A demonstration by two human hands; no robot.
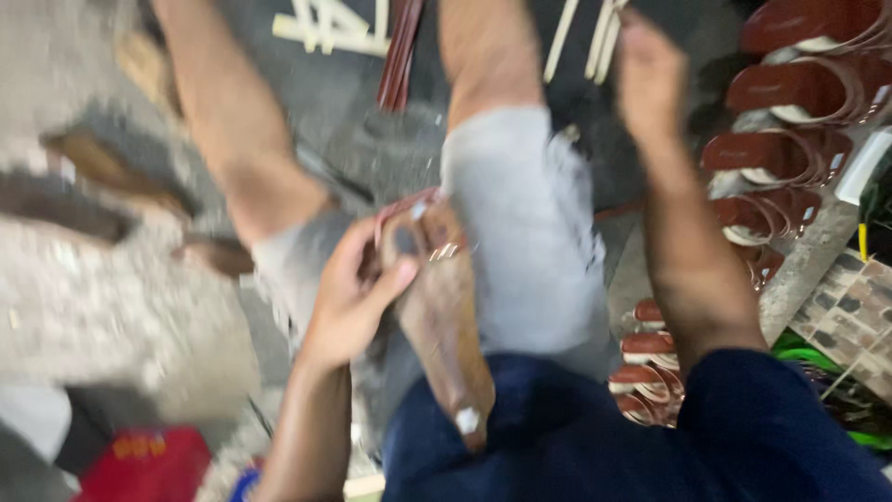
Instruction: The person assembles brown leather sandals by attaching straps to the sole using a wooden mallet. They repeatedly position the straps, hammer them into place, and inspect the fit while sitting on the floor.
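Grey workshop floor (pixel 307 93) lies blurred; left hand (pixel 353 297) pinches a brown sandal sole (pixel 441 316), right hand (pixel 649 79) hangs spread and empty; finished red sandals (pixel 790 149) stack right, this one unfinished.

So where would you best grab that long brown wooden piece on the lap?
Probably at its narrow lower end, from the right. The brown wooden piece lies lengthwise along the thigh, and the left hand already covers its upper end; the right hand is raised, free. The picture is blurred.
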